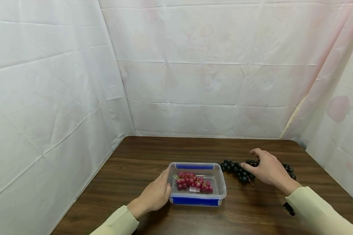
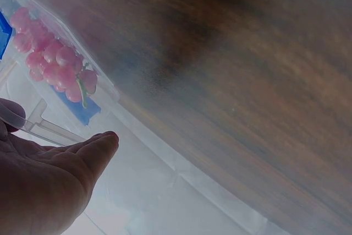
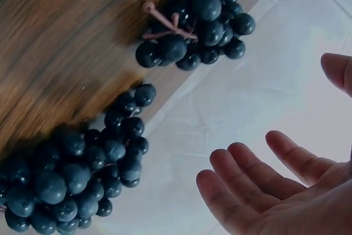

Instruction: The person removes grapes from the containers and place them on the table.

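The left hand [image 1: 154, 194], fingers loose, touches the box [image 1: 195, 201] showing a white, unreadable label [image 1: 194, 189]; the right hand [image 1: 269, 168] hovers spread near black grapes [image 1: 234, 168].

The clear rectangular container [image 1: 223, 186] sits upright at lower centre of the head frame, long sides running across it. Blue strips mark its near and far sides; whether a lid covers it cannot be determined. The red grape bunch [image 1: 191, 180] lies within it, green stem toward the left, berries extending right. The near black grape bunch [image 1: 234, 168] lies just right of the container, brown stem exposed. The far black grape bunch [image 3: 71, 174] lies farther right, filling the lower left of the right wrist frame.
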The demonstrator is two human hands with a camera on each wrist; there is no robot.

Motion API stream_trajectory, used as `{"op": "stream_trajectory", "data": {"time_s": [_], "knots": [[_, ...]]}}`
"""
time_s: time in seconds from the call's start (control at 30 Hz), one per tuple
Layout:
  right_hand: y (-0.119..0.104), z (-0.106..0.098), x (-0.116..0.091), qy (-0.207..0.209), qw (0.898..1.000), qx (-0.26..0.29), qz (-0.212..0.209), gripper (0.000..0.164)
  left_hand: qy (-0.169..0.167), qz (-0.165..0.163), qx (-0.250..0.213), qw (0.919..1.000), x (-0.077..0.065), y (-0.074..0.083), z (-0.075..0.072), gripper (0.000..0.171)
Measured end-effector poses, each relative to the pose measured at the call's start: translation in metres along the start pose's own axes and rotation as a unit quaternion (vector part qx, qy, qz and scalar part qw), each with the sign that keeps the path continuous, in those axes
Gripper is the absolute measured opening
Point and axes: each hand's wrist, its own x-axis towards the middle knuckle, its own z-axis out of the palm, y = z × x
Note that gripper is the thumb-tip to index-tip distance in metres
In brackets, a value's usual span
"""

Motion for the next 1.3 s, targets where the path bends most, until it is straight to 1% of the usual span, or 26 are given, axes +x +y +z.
{"op": "stream_trajectory", "data": {"time_s": [0.33,0.57,0.63,0.9,1.13,1.3], "knots": [[-0.015,0.008,-0.005,0.005,1.0,0.015,-0.027,0.077,-0.005,-0.004,-0.001,1.0,0.0,0.0,0.001,0.065],[-0.025,0.012,-0.008,0.001,0.999,0.017,-0.031,0.084,-0.003,-0.005,0.003,1.0,0.0,0.0,0.001,0.065],[-0.028,0.012,-0.008,0.001,0.999,0.02,-0.034,0.083,-0.003,-0.005,0.003,1.0,0.0,0.0,0.001,0.065],[-0.041,0.016,-0.012,0.005,0.997,0.028,-0.065,0.073,-0.002,-0.005,0.004,1.0,0.0,0.001,0.0,0.064],[-0.051,0.022,-0.012,0.013,0.997,0.031,-0.077,0.064,-0.003,-0.007,0.007,1.0,0.0,0.002,-0.001,0.064],[-0.057,0.025,-0.012,0.009,0.996,0.036,-0.082,0.059,-0.007,-0.008,0.007,0.9999,0.0,0.002,-0.001,0.064]]}}
